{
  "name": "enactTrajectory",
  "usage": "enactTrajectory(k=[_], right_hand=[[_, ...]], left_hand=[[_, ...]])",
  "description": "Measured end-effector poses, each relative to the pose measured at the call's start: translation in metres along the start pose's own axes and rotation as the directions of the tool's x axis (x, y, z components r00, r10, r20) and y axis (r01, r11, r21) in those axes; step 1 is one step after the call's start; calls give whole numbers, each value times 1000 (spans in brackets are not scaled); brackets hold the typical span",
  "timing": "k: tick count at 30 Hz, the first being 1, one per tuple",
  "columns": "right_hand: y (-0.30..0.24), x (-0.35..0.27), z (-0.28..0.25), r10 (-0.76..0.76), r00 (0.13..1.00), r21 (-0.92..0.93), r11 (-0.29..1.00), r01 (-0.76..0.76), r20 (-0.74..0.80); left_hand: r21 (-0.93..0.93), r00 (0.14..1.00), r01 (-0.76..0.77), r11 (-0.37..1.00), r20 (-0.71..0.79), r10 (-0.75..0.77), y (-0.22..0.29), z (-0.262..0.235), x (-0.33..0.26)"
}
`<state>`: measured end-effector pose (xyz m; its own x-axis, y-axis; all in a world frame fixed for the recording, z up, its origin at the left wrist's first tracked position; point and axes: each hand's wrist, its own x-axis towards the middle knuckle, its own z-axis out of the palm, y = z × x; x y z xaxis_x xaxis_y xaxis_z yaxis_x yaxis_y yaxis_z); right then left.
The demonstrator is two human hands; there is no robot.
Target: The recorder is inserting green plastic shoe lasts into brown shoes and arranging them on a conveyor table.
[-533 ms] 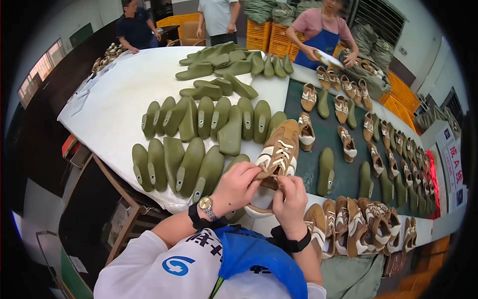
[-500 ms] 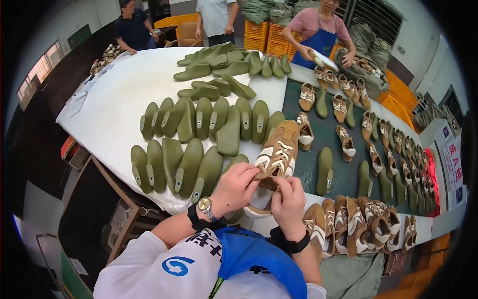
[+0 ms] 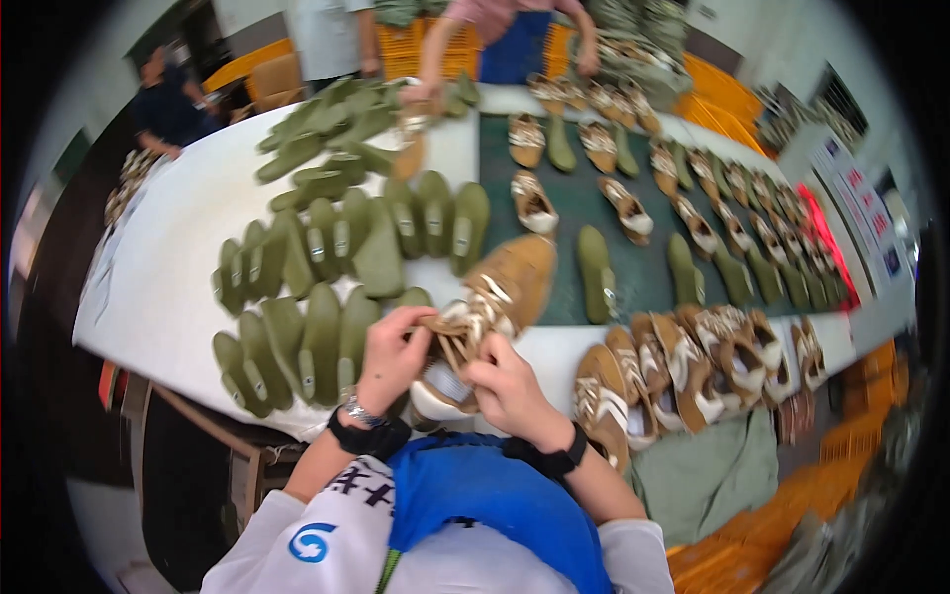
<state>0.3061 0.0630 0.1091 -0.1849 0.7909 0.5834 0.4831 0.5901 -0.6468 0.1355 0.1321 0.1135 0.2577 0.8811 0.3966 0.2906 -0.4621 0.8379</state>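
Observation:
A brown and tan sneaker [image 3: 520,269] with white laces is between my two hands, toe pointing away and heel toward me. My left hand [image 3: 396,356] is closed on the left edge of its laced opening, thumb and fingers pinched. On the opposite edge, my right hand [image 3: 510,386] grips the upper with bent fingers. The opening is pulled apart, showing the pale insole [image 3: 447,380]. Left of the sneaker stand rows of green shoe lasts [image 3: 319,342], a few partly hidden behind my left hand.
A white table [image 3: 158,267] carries the lasts, with more piled at the back. Sneakers and lasts stand in rows on a dark green mat [image 3: 549,223]. Several sneakers [image 3: 604,396] line the near right edge. Across the table, a co-worker's hand [image 3: 424,94] holds a blurred shoe.
The view has swung, so the table appears shifted left. My hands have spread the sneaker's opening wider. The co-worker in the blue apron now reaches over the lasts with a shoe.

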Motion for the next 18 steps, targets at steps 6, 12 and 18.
enactTrajectory(k=[6, 12, 18], right_hand=[[11, 1, -6, 77, 960, -43, 995, -92, -268], [11, -13, -16, 278, 899, 108, 961, -256, -339], [13, -17, -17, 294, 890, 160, 954, -252, -348]], left_hand=[[317, 925, -345, 883, 275, 262, 22, 26, -3], [238, 916, -401, 884, 123, 382, 28, 46, -3], [214, 883, -461, 861, 205, 422, 31, 44, -1]])
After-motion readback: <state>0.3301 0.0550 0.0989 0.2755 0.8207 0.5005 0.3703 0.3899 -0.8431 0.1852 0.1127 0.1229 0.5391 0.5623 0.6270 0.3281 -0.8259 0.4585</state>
